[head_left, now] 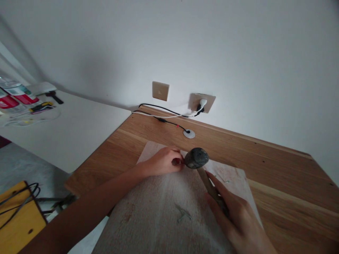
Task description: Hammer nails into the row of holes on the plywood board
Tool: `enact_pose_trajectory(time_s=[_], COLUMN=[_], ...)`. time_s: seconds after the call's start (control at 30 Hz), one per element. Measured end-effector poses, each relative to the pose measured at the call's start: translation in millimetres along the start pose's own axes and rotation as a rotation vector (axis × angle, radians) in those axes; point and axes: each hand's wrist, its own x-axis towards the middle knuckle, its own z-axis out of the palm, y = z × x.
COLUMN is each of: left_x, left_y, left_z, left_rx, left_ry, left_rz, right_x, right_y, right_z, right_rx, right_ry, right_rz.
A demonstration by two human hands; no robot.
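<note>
My right hand (235,211) is wrapped round the wooden handle of a rubber mallet (197,157) with a dark, scuffed head. The mallet's head is held above the far part of a pale, worn board (148,211), close to my left fingertips. On that board rests my left hand (166,160), its fingers curled into a pinch; what they hold, if anything, is hidden. A small greyish-green mark or scrap (183,214) shows on the board between my arms.
The board lies on a wooden desk (296,197) against a white wall. Cables run from a wall socket (209,102) past a round cable grommet (189,133). At left, a white table (87,123) bears bottles (21,93) and a yellow-black tool (42,107). A yellow panel (18,211) stands lower left.
</note>
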Motion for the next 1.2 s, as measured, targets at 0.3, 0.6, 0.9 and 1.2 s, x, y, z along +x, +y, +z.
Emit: enact_pose_trajectory(time_s=[0.3, 0.6, 0.9, 1.2], left_x=[1, -1, 0, 0], left_y=[-2, -3, -1, 1], left_z=[4.1, 4.3, 2.2, 1.5], left_rx=[-0.083, -0.135, -0.106, -0.052], left_ry=[-0.005, -0.025, -0.027, -0.03], left_rz=[-0.023, -0.011, -0.006, -0.027], right_x=[-1, -4, -10, -9], right_y=[11, 1, 3, 3], right_z=[-5, -13, -13, -11], right_rx=[-0.11, -0.154, -0.185, -0.138], right_ry=[-0.053, -0.056, -0.05, -0.068], right_rz=[-0.029, -0.031, -0.06, -0.056])
